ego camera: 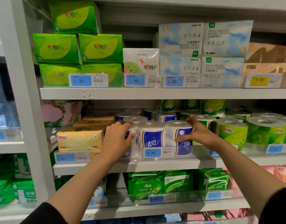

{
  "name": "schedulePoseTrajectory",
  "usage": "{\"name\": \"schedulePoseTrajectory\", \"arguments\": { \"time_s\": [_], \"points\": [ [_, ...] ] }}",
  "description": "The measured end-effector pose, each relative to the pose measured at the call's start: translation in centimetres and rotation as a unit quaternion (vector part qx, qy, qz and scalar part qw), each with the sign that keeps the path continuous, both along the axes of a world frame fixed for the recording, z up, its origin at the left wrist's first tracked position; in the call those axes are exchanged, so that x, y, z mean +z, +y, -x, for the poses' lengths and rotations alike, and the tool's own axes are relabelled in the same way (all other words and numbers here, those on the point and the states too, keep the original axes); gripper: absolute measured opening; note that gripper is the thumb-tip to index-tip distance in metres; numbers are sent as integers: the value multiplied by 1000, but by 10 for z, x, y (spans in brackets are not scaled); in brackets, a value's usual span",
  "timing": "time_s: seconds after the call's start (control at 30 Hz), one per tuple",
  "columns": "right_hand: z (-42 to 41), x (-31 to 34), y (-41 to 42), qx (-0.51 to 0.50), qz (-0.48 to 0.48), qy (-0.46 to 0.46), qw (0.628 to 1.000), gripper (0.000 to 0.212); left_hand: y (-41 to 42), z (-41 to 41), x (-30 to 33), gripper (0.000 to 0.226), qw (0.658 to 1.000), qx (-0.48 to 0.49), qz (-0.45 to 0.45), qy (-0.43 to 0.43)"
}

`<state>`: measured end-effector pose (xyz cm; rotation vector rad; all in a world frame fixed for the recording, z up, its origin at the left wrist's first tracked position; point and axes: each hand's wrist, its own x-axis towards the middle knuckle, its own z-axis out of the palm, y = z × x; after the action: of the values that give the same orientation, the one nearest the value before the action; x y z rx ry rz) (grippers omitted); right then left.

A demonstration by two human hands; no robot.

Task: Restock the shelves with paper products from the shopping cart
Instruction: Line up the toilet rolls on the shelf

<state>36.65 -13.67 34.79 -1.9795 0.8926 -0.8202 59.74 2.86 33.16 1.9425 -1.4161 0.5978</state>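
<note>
On the middle shelf, a front row of blue-and-white toilet rolls stands upright behind the clear rail with the 2.20 price tag. The left hand curls its fingers around the leftmost roll, gripping it. The right hand wraps over the top and side of the rightmost roll, thumb pressed on its wrapper. More blue rolls stand behind. Yellow tissue packs lie just left; green rolls stand to the right. Green tissue packs fill the shelf above.
</note>
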Motion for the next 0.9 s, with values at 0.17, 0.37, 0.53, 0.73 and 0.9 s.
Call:
{"name": "schedulePoseTrajectory", "arguments": {
  "time_s": [0.17,0.37,0.53,0.73,0.9],
  "points": [
    [0,1,5,-11,54,64,996,99,1,-1,-1,43,1000,-3,5,-8],
    [-31,9,30,-31,442,128,887,83,1,-1,-2,45,1000,5,-5,-29],
    [-58,8,41,-21,421,252,871,57,3,-6,-2,49,997,13,-40,-58],
    [-47,26,39,55,340,226,912,43,6,-10,-1,50,997,-6,-60,-55],
    [-44,39,44,107,213,178,955,56,8,-16,-1,52,995,-32,-62,-68]
  ]
}}
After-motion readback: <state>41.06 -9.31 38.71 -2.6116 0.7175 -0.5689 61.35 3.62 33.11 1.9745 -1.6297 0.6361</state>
